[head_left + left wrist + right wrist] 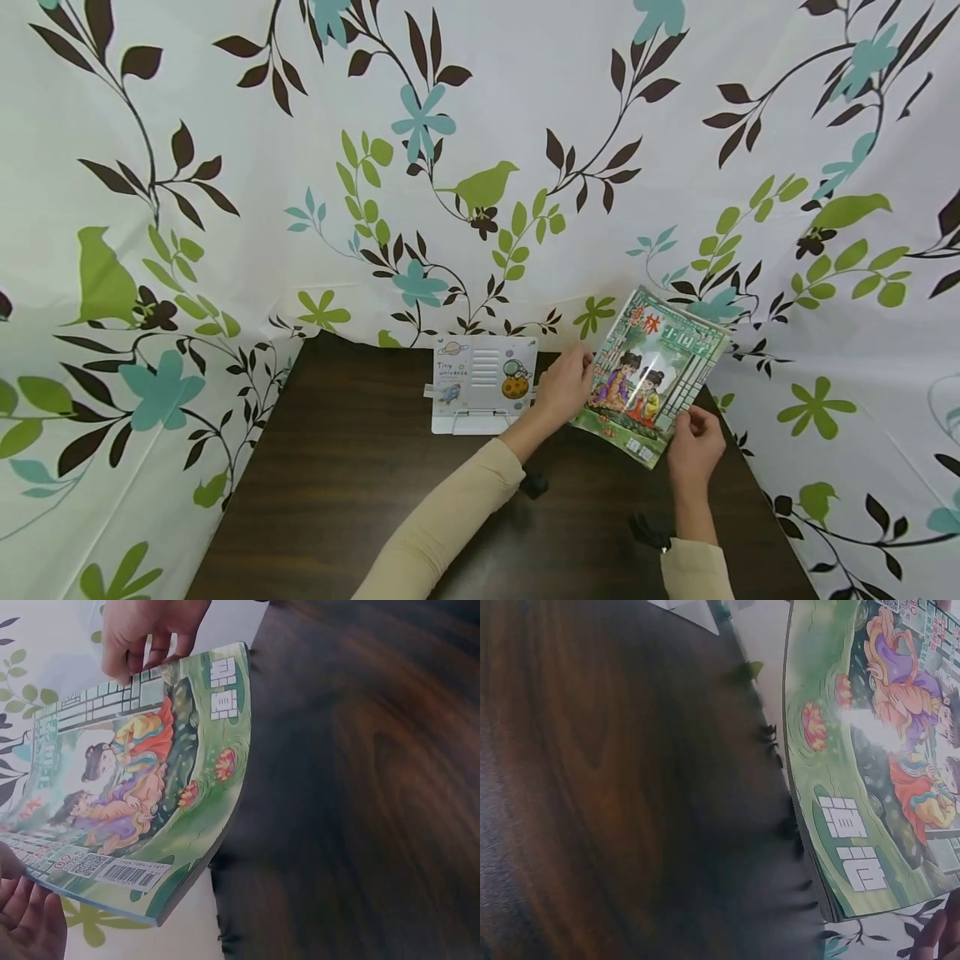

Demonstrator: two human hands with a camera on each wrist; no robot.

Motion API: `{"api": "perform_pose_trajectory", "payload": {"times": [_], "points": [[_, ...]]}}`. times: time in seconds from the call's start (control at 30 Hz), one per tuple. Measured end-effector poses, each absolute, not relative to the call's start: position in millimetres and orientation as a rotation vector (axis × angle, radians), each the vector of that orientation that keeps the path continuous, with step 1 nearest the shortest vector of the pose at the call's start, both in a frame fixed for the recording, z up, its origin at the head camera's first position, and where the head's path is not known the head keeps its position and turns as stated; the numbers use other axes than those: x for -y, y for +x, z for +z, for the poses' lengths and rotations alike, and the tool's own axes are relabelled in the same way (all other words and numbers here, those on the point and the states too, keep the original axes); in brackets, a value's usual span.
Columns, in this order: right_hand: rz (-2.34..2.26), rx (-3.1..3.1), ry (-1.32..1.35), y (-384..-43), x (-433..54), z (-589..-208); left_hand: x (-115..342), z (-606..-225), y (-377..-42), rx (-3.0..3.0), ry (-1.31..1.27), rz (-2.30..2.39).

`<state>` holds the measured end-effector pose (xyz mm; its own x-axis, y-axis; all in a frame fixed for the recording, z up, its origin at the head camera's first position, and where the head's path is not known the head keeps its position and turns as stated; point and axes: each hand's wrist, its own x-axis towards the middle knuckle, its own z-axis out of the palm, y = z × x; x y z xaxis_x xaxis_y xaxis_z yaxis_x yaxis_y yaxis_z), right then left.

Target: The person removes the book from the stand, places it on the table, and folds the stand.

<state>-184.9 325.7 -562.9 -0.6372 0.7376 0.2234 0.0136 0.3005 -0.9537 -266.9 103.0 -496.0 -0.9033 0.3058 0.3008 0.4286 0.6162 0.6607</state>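
A person's two hands grip a glossy magazine [651, 379] by its side edges, holding it tilted just to the right of a white "Tiny universe" stand [487, 371] on a dark wooden table [337, 483]. The left hand [564, 385], nearest the stand, has its fingers closed on the magazine's left edge. The right hand [696, 443], farther right of the stand, pinches the opposite edge between thumb and bent fingers. The cover shows two illustrated figures in bright robes above pink water lilies; its lower edge bows in the left wrist view. Wire clips [483, 412] sit low on the stand's front, and a leaf-and-bird patterned cloth [247, 192] hangs behind it.
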Motion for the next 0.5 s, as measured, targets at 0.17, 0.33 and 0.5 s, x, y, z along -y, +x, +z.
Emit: {"api": "perform_pose_trajectory", "payload": {"times": [0.17, 0.33, 0.5], "points": [[1.441, 1.931, -0.728, -177.4, -326.2, -568.7, -109.7, -502.1, -260.6, 2.711, -0.603, -1.292], [1.482, 1.937, -0.797, -173.8, -327.0, -574.9, -114.0, -506.1, -256.9, 2.731, -0.641, -1.464], [1.472, 1.974, -0.801, -173.5, -326.9, -581.5, -115.7, -513.7, -255.6, 2.754, -0.624, -1.629]]}}
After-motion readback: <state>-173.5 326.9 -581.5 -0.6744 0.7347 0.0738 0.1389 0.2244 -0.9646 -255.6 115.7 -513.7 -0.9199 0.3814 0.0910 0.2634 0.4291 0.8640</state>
